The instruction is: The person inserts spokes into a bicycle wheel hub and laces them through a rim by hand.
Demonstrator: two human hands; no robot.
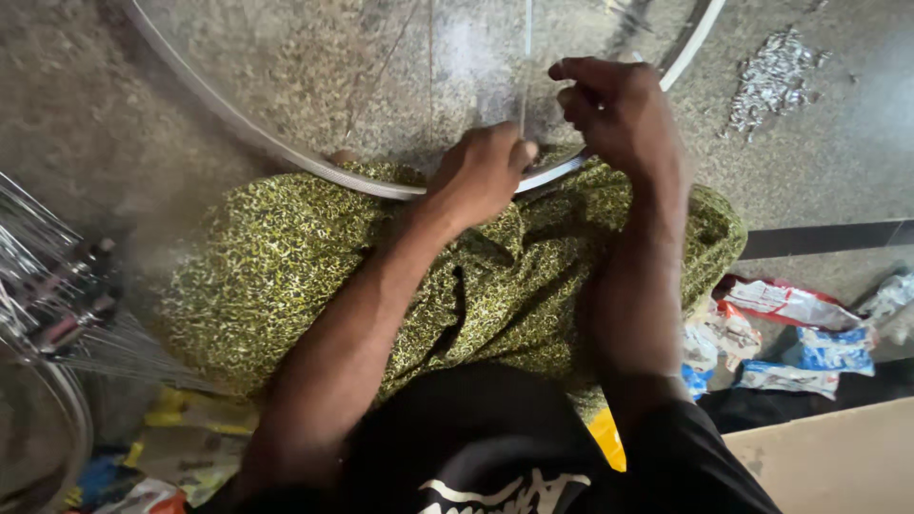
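I am watching the left hand (pixel 481 173) curling closed around a thin spoke (pixel 524 71), its knuckles resting on the wheel rim (pixel 286 152) lying across the lap. The right hand (pixel 614 109) is arching over the rim's edge, fingertips pinched together; what they are gripping I cannot tell.

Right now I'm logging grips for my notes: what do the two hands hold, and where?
The left hand pinches a thin spoke near its lower end, at the wheel rim. The right hand is closed beside the rim; its contents cannot be told.
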